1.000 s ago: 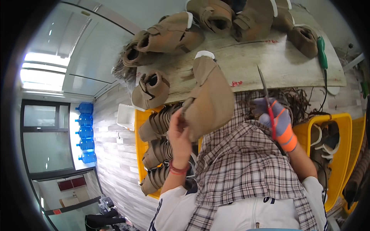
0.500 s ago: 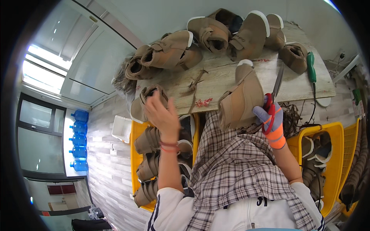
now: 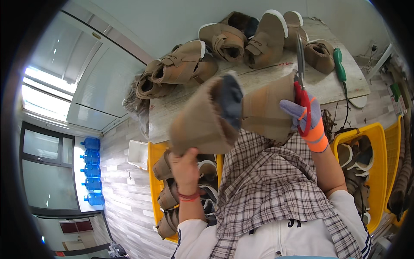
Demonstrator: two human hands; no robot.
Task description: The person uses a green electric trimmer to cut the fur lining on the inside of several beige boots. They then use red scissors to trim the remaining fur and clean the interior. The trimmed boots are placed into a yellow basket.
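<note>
My left hand (image 3: 184, 170) is closed on the lower end of a brown boot (image 3: 196, 118). The boot is tilted and blurred, its opening with dark lining turned to the right. On my right hand (image 3: 311, 125) is a purple and orange glove. Its fingers are wrapped round the red handles of a pair of scissors (image 3: 303, 101), blades pointing away from me. A second brown boot (image 3: 269, 108) is tilted against the gloved fingers, above my lap. Whether that hand also grips this boot I cannot tell. The held boot partly covers the second one.
Several brown boots (image 3: 265, 41) with white soles stand along the far side of the worn table (image 3: 345, 88). A green corded tool (image 3: 339, 64) lies at the right. Yellow baskets of shoes flank me, one left (image 3: 152, 183) and one right (image 3: 379, 172). Blue water bottles (image 3: 92, 170) line the wall.
My left hand has taken hold of the boot at the table's left edge and brought it right, beside the second boot. The second boot has turned; the scissors stay in my right hand.
</note>
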